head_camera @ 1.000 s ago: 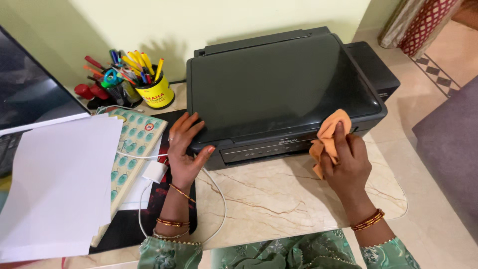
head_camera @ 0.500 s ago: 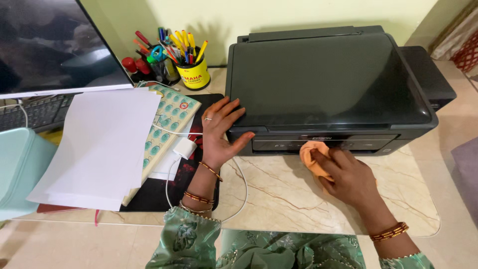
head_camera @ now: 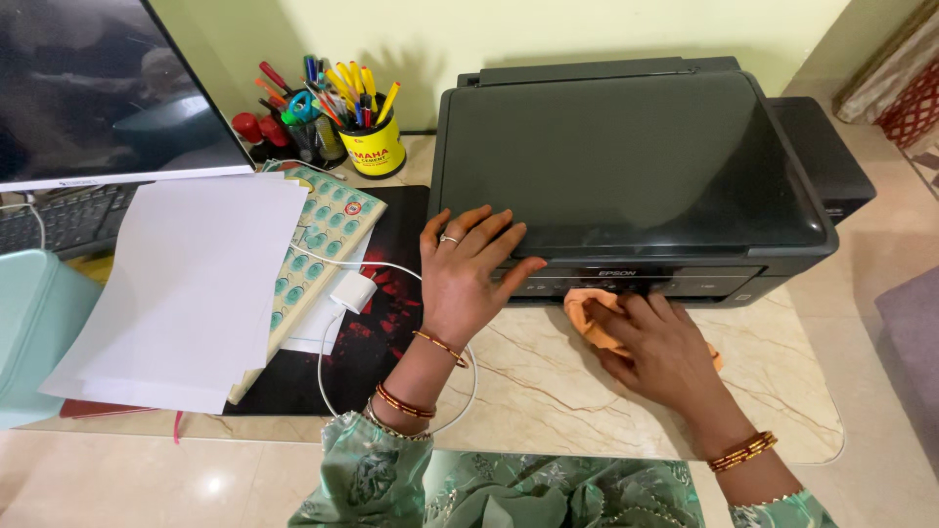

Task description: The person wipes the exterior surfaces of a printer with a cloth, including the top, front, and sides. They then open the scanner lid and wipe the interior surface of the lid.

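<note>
A black printer (head_camera: 636, 156) stands on a marble-patterned table (head_camera: 548, 391). My left hand (head_camera: 469, 274) lies flat with fingers spread on the printer's front left corner. My right hand (head_camera: 660, 342) presses an orange cloth (head_camera: 587, 313) against the printer's lower front panel, near the middle. Most of the cloth is hidden under my fingers.
Left of the printer lie a black and red mat (head_camera: 377, 323), a white charger with cable (head_camera: 352, 291), a patterned board (head_camera: 318, 244) and white paper sheets (head_camera: 186, 284). A yellow pen cup (head_camera: 377, 142), a monitor (head_camera: 98, 88), a keyboard (head_camera: 59, 220) and a teal box (head_camera: 29, 332) stand behind and left.
My right hand has slid the orange cloth leftwards along the printer's front, from its right corner to near the middle. My left hand stays on the printer's front left corner. The view has shifted.
</note>
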